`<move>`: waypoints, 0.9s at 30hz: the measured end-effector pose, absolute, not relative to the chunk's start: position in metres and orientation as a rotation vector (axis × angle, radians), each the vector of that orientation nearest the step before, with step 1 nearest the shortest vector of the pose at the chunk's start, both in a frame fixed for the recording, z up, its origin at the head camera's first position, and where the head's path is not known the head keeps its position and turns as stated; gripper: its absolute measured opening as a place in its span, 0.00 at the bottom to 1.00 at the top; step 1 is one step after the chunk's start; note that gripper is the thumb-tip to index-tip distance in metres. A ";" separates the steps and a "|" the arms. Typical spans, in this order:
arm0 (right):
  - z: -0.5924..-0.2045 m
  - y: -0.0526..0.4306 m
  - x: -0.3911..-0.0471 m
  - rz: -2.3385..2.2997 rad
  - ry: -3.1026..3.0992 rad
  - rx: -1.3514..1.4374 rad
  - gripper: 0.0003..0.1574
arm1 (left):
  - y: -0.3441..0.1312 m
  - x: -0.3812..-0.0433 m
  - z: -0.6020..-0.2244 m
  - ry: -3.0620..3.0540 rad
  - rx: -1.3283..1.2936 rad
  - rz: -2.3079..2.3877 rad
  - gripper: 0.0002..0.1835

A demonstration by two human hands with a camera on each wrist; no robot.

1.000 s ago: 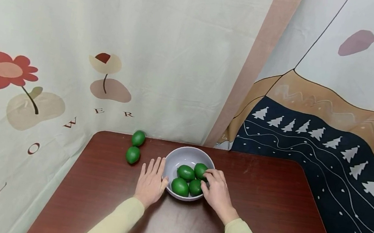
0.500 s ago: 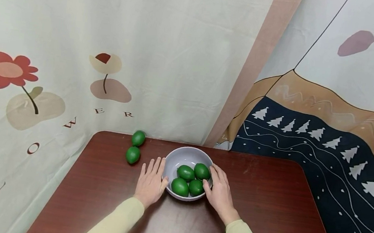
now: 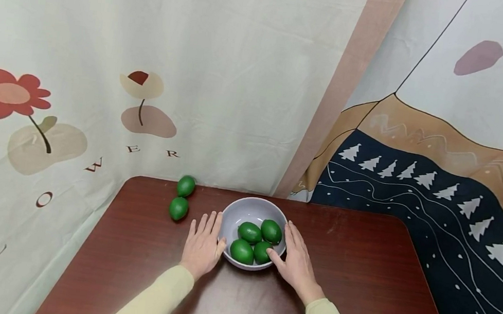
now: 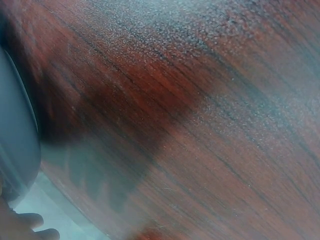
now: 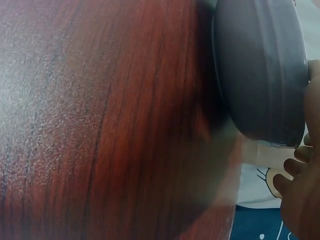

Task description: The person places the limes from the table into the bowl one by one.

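Your left hand (image 3: 201,248) lies along the left side of the bowl (image 3: 252,206), fingers straight and slightly apart, thumb at the rim. Your right hand (image 3: 297,266) lies along the bowl's right side, its fingers extended and the thumb spread away from them, reaching over the rim; you cannot tell whether that thumb touches the lime under it. The grey bowl stands upright on the table (image 3: 368,274), between your two hands. Inside the bowl you have four limes grouped close together: a back left lime (image 3: 249,233), a back right lime (image 3: 271,231), a front left lime (image 3: 241,252) and a front right lime (image 3: 261,252), this last one partly covered by your thumb. Left of the bowl, beyond your left fingertips, you see a far lime (image 3: 186,186) and a near lime (image 3: 178,209), one just behind the other. Behind the bowl hangs a pale curtain (image 3: 242,73) printed with flowers; right of it, beyond the table, you see a dark cloth (image 3: 368,191) with white trees.
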State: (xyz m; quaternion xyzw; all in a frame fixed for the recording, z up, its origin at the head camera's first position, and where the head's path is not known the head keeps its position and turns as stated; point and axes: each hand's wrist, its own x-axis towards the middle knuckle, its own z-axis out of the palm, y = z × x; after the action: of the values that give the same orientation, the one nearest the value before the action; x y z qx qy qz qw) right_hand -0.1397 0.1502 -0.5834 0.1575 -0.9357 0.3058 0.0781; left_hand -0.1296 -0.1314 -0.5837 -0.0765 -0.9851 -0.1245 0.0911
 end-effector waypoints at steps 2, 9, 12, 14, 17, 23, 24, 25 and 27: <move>-0.585 0.151 -0.139 0.897 -2.805 0.473 0.55 | -0.131 -0.130 -0.584 -2.921 -0.231 -0.372 0.38; -0.586 0.153 -0.138 0.886 -2.823 0.482 0.57 | -0.131 -0.129 -0.583 -2.931 -0.228 -0.365 0.38; -0.587 0.155 -0.138 0.867 -2.836 0.494 0.58 | -0.132 -0.129 -0.584 -2.940 -0.225 -0.346 0.38; -0.588 0.156 -0.139 0.854 -2.851 0.503 0.59 | -0.132 -0.129 -0.584 -2.938 -0.225 -0.343 0.38; -0.588 0.158 -0.138 0.845 -2.872 0.514 0.61 | -0.132 -0.129 -0.585 -2.931 -0.226 -0.346 0.38; -0.586 0.159 -0.137 0.845 -2.889 0.515 0.63 | -0.132 -0.129 -0.584 -2.935 -0.231 -0.354 0.38; -0.585 0.159 -0.137 0.842 -2.893 0.516 0.63 | -0.132 -0.129 -0.584 -2.939 -0.231 -0.355 0.38; -0.585 0.159 -0.137 0.837 -2.902 0.514 0.64 | -0.132 -0.129 -0.584 -2.940 -0.231 -0.355 0.38; -0.584 0.160 -0.137 0.828 -2.914 0.518 0.64 | -0.132 -0.129 -0.583 -2.940 -0.230 -0.365 0.38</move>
State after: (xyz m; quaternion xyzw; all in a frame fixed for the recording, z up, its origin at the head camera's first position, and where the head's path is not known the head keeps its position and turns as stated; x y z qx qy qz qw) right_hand -0.1372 0.1597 -0.5836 0.1683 -0.9476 0.2694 0.0341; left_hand -0.1288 -0.1318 -0.5831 -0.0770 -0.9859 -0.1223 0.0849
